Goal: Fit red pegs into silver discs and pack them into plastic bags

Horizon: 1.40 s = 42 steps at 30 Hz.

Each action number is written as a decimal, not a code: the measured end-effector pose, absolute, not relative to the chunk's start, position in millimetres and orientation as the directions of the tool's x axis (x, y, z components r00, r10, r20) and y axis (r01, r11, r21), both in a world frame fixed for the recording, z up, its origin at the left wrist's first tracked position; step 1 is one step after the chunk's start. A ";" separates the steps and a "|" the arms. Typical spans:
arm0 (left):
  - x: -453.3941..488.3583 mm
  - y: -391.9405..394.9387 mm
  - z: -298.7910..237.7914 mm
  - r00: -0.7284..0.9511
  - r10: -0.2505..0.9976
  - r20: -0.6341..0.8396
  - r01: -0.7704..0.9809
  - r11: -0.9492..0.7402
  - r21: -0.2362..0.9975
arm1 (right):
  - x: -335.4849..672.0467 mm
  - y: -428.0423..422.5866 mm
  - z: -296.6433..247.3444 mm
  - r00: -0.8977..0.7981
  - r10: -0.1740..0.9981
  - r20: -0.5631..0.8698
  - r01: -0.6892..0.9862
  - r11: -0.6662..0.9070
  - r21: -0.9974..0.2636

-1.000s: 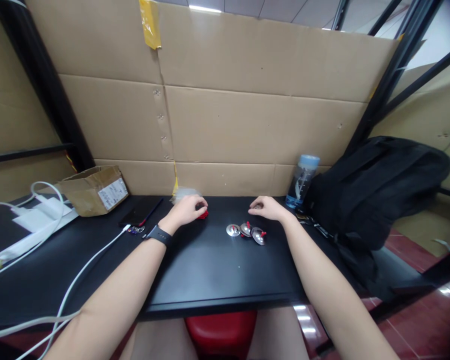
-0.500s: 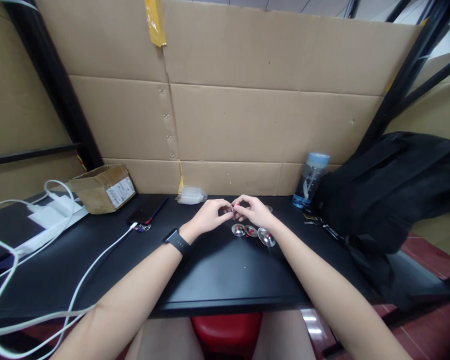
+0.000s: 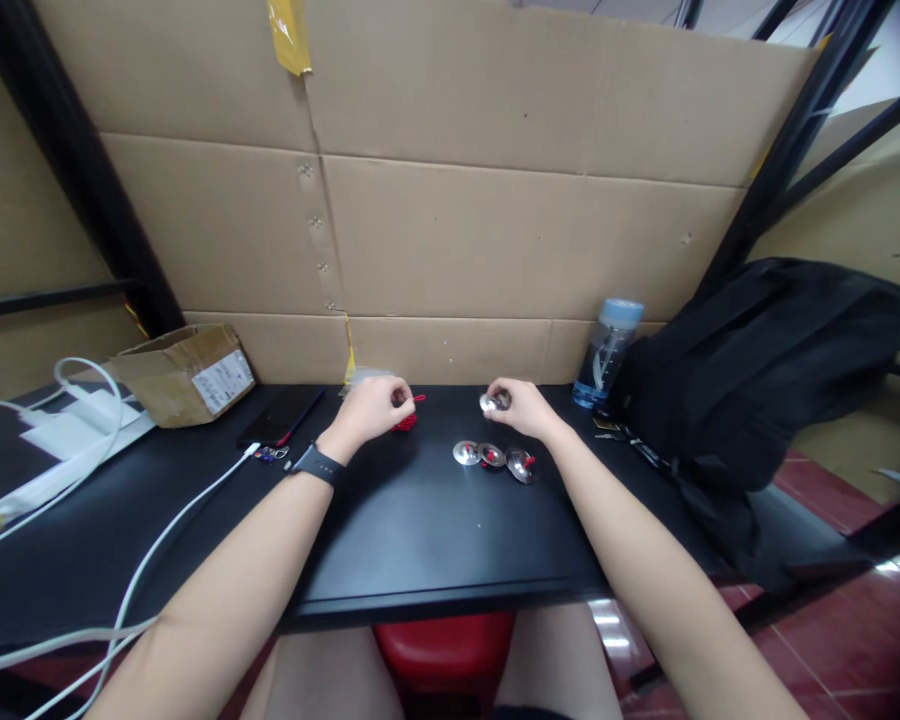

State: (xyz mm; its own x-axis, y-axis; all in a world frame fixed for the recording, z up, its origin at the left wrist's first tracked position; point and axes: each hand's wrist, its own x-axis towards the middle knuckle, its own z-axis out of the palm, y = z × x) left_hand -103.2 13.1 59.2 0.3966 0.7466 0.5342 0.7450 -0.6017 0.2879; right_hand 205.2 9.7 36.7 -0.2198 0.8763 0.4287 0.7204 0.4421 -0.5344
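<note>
My left hand [image 3: 379, 408] is closed in a pinch at a bundle of red cord [image 3: 405, 424], and a small loop of the cord sticks out past the fingertips. Off to the right, the fingers of my right hand [image 3: 523, 408] are closed on a shiny metal finger cymbal [image 3: 489, 403], partly hidden by them. Closer to me, three more finger cymbals lie in a row on the black table: a left one [image 3: 465, 453], a middle one [image 3: 491, 456] and a right one [image 3: 520, 465], with red cord at their centres.
A clear bag [image 3: 360, 378] lies behind my left hand. Leftward are a phone [image 3: 279, 418], a cardboard box [image 3: 184, 375] and white cables [image 3: 187, 520]. To the right stand a water bottle [image 3: 607, 350] and a black backpack [image 3: 765, 370]. A cardboard wall [image 3: 450, 240] closes the back.
My hands were together over the table and have drawn apart. The left is now at the red cord, the right at the finger cymbal. The view has shifted slightly.
</note>
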 end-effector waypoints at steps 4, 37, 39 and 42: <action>-133.6 32.2 50.8 0.297 0.819 0.491 0.827 -0.478 0.296 | 246.0 23.8 27.3 -0.176 0.937 0.303 0.877 0.289 -0.385; -45.4 -13.1 23.5 0.777 0.535 0.332 0.413 -0.831 0.373 | 270.8 37.1 12.6 -0.155 0.953 0.261 0.830 0.269 -0.489; -44.9 -13.7 22.7 0.767 0.554 0.324 0.430 -0.818 0.381 | 272.5 36.9 13.0 -0.140 0.954 0.264 0.848 0.253 -0.466; -44.5 -14.1 22.1 0.767 0.558 0.317 0.446 -0.819 0.361 | 275.1 35.9 13.7 -0.117 0.963 0.244 0.865 0.219 -0.451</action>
